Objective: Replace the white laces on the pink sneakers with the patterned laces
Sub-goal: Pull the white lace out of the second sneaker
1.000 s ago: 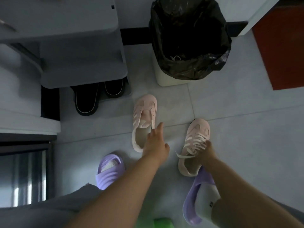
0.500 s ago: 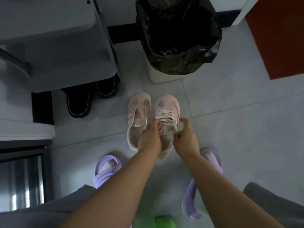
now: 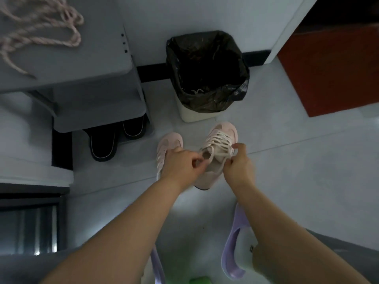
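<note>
My left hand [image 3: 180, 163] and right hand [image 3: 239, 168] both pinch the white lace [image 3: 220, 138] at frame centre; I fear uneven pulling jams it in the sneaker [image 3: 225, 126]

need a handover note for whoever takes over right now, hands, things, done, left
Left hand and right hand: each pinches the white flat laces of the laced pink sneaker on the right.
Second pink sneaker beside it, lacing hidden behind the left hand.
Patterned pink-and-white rope laces lie on the grey table.
Done: maybe one white lace in the black-lined bin.
Left: unlace this sneaker, thread patterned laces in both.
</note>
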Available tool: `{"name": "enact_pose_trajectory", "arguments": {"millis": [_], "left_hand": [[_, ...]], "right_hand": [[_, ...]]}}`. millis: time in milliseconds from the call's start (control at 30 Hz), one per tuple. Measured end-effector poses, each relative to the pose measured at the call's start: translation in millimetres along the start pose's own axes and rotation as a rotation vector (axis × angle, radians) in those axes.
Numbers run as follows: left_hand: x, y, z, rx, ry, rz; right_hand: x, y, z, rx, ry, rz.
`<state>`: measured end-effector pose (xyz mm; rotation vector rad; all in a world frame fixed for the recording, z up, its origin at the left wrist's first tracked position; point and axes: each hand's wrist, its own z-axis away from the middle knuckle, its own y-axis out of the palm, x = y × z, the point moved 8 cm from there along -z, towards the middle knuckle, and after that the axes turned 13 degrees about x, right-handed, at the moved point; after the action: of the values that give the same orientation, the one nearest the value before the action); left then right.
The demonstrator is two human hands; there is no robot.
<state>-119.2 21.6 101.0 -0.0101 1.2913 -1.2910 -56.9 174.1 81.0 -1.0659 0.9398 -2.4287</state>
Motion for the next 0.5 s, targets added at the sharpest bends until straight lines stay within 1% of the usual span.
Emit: {"name": "enact_pose_trajectory", "arguments": {"millis": [67,133,167,233,300,367,400,467,500], "left_hand": [[-15,-26,7,-0.071,0.025,0.054],[-27,-56,16,-0.162,-0.013,0.085],[-32,-68,22,-0.155,-0.051,0.098],[-42,-79,28,-0.052,-0.127,0.094],[-56,-85,34,0.028,-0.149,-0.011],[-69,-99,47,0.009,-0.180,-0.145],[-76,-106,55,-0.009,-0.180,-0.216],[-89,-113,70,-0.043,-0.119,-0.293],[-94,-116,81,-0.073,-0.099,-0.256]], "right_hand": [[25,-22,9,-0.051,-0.091,0.012],[53,-45,22,-0.092,-0.198,0.056],[69,-56,30,-0.102,-0.251,0.088],[99,-76,53,-0.106,-0.369,0.148],[126,-93,82,-0.098,-0.491,0.211],[143,-104,107,-0.042,-0.568,0.253],[147,-108,117,0.017,-0.578,0.249],[148,-116,129,0.155,-0.540,0.132],[146,-119,132,0.199,-0.515,0.065]]}}
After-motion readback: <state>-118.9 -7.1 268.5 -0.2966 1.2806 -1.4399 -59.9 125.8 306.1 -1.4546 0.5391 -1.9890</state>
